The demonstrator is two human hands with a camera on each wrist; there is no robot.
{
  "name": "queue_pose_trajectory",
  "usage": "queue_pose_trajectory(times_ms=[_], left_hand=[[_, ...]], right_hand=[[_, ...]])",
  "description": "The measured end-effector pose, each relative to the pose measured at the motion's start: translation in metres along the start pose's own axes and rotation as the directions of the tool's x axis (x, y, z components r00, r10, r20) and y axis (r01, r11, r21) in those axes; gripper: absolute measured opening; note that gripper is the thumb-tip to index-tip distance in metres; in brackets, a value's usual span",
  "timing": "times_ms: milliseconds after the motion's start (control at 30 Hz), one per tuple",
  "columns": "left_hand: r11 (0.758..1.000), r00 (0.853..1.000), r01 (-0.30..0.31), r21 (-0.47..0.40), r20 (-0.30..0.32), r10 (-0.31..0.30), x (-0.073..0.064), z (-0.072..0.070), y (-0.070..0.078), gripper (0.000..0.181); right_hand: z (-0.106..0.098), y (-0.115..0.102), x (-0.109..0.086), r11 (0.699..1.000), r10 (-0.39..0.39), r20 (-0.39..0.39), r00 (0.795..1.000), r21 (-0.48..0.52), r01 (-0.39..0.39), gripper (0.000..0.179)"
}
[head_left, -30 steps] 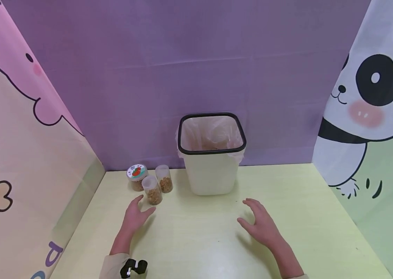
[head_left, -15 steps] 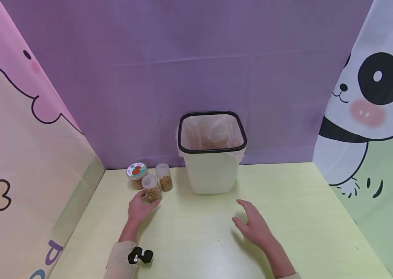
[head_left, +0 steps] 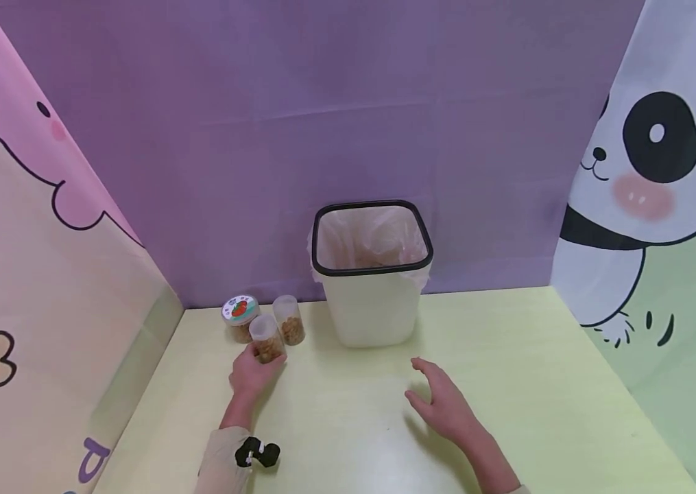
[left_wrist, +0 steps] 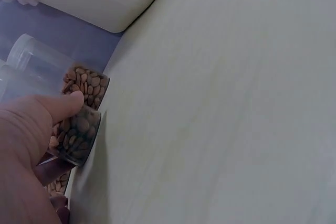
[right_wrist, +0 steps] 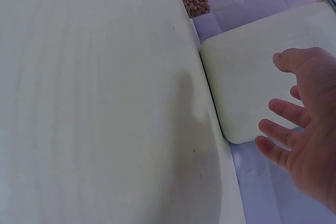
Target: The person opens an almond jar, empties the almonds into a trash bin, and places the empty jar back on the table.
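Front jar [head_left: 266, 335], a clear upright cylinder with brown kernels in its lower part, stands at the left of the worktop [head_left: 539, 357], nearest to the person among three jars. The left hand [head_left: 252, 377] grasps it low on the wall, the thumb on the side toward the bin [head_left: 375, 312] and the fingers round the opposite side. Whether the base bears on the worktop cannot be told. The rear jar [head_left: 289, 321], of like shape and contents, stands upright just beside it, behind and to the right. The lidded jar [head_left: 240, 314], broader and squatter, stands behind and to the left; its white lid bears a label with a red fruit and a green band. Whether the jars touch one another is unclear from these angles.

The bin stands upright to the right of the jars, near the rear of the worktop, before a purple backdrop [head_left: 286, 151]. Its body is pale, its rim black; a translucent liner [head_left: 372, 237] covers the inside and hangs out below the rim. The right hand [head_left: 446, 406] is released, thumb apart and fingers spread and slightly bent, in front of the bin and to its right; its shadow falls on the worktop. A black fitting [head_left: 256, 453] sits at the beige left sleeve [head_left: 224, 460]. The right side panel [head_left: 646, 192] carries a printed panda.
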State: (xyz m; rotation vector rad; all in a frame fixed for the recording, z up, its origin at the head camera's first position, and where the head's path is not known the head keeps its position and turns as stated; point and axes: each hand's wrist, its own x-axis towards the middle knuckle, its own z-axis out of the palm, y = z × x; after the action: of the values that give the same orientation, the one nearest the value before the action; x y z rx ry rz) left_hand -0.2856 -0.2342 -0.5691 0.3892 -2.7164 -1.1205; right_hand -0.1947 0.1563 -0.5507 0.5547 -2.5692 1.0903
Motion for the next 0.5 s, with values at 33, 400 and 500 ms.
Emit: queue_pose_trajectory(times_ms=[33,400,500], left_hand=[[1.000,1.000,0.006,0.009,-0.004,-0.006,0.000,0.001,-0.001,0.066],[0.999,0.999,0.036,-0.032,-0.031,-0.037,-0.010,0.006,0.012,0.067],[0.997,0.998,0.046,-0.066,-0.032,-0.049,-0.015,0.005,0.014,0.064]], right_hand=[[0.000,0.000,-0.001,1.000,0.001,0.001,1.000,-0.003,-0.001,0.056],[-0.017,0.003,-0.005,1.000,0.017,-0.022,1.000,-0.002,-0.017,0.057],[-0.018,0.005,-0.005,0.999,0.012,-0.004,1.000,-0.050,-0.013,0.058]])
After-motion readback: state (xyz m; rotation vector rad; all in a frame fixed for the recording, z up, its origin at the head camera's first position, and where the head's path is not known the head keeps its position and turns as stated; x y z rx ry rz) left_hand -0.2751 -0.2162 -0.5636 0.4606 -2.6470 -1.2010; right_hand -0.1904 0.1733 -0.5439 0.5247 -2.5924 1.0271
